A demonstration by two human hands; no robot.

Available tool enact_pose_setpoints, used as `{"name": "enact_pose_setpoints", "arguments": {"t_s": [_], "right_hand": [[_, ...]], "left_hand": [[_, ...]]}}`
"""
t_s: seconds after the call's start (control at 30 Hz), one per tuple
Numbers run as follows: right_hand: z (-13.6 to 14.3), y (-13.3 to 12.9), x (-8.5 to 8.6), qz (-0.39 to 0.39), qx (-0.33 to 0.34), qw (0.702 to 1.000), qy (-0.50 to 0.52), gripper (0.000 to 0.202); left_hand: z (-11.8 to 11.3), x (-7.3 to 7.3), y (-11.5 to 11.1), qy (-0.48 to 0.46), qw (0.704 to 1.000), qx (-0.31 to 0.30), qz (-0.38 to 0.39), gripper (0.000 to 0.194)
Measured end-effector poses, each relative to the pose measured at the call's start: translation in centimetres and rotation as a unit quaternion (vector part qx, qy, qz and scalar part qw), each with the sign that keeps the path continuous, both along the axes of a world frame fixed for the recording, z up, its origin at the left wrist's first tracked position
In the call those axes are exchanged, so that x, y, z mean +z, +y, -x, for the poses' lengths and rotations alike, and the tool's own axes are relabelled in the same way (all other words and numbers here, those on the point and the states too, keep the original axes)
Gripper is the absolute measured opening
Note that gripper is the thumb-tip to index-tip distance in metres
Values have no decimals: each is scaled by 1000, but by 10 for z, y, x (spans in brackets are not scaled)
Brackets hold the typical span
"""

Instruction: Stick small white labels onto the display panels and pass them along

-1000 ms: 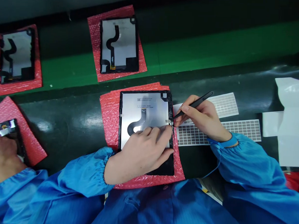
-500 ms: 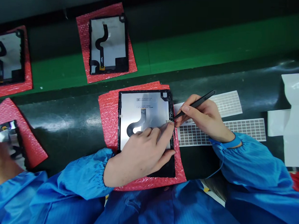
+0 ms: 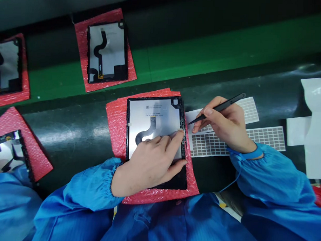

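Note:
A framed display panel (image 3: 166,117) with a curved black flex cable (image 3: 151,126) lies on red bubble wrap (image 3: 114,129). Across it rests my left hand (image 3: 151,159), fingers spread, with the index fingertip pressing the panel's right edge and the thumb near that edge lower down. My right hand (image 3: 223,122) grips black tweezers (image 3: 224,104) like a pen; their tip is just right of the panel, apart from it, above the label sheets. One gridded sheet of small grey labels (image 3: 267,136) lies beneath my right hand, with a second gridded sheet (image 3: 251,109) behind.
Two similar panels (image 3: 113,38) (image 3: 9,66) lie on red wrap on the green surface behind. At the left, another panel (image 3: 9,150) sits on red wrap (image 3: 38,155) beside a co-worker's blue sleeve (image 3: 10,199). White sheets (image 3: 317,140) lie at the right.
My right hand has moved right with the tweezers, away from the panel edge. My left hand stays on the panel. The co-worker's hand at the left has gone from view, leaving a sleeve.

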State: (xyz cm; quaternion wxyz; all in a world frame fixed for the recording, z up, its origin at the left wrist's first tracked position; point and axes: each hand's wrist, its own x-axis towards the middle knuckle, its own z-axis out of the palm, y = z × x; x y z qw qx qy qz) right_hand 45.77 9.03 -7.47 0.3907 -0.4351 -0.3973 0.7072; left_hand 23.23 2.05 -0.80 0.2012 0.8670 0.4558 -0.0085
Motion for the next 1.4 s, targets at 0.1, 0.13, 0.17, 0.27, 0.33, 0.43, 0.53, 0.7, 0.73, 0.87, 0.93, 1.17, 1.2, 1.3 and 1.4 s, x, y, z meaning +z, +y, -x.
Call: {"name": "enact_pose_setpoints", "arguments": {"t_s": [0.1,0.13,0.17,0.27,0.33,0.43,0.53,0.7,0.73,0.87,0.93,1.17,1.2,1.3,1.4], "right_hand": [[-5,0,-1,-9,-26,1000,3,27],[-6,0,-2,-10,-35,999,-1,28],[-8,1,-4,-13,-46,999,-6,29],[-12,3,-11,-26,-97,995,-13,31],[-15,5,-19,-26,-129,991,-18,30],[-18,7,-30,-6,-152,988,-31,29],[-17,9,-36,20,-158,986,-46,35],[-15,13,-31,52,-154,983,-86,37],[-14,13,-29,53,-157,982,-92,36],[-16,14,-30,46,-151,982,-101,34],[-18,15,-36,37,-156,983,-92,38],[-22,21,-49,31,-177,983,-41,44],[-22,21,-49,30,-177,983,-32,43],[-22,22,-50,27,-172,985,-19,40],[-24,22,-54,23,-163,986,-20,42]], "left_hand": [[-1,1,1,-1,1000,6,17,70],[0,3,1,-3,1000,4,22,71],[2,6,2,-6,1000,4,28,71],[21,19,3,-12,998,65,22,55],[43,25,0,27,986,163,-1,40],[76,25,-12,134,942,307,-6,38],[97,15,-25,123,920,367,67,34],[94,7,-31,-74,932,337,114,32],[91,8,-30,-100,929,341,103,31],[80,5,-24,-303,860,388,134,20],[76,-1,-17,-407,802,410,150,26],[63,-36,82,-461,754,454,115,33],[61,-42,108,-454,752,465,109,33],[57,-61,188,-425,755,489,97,29],[56,-77,249,-388,766,504,92,32]]}}
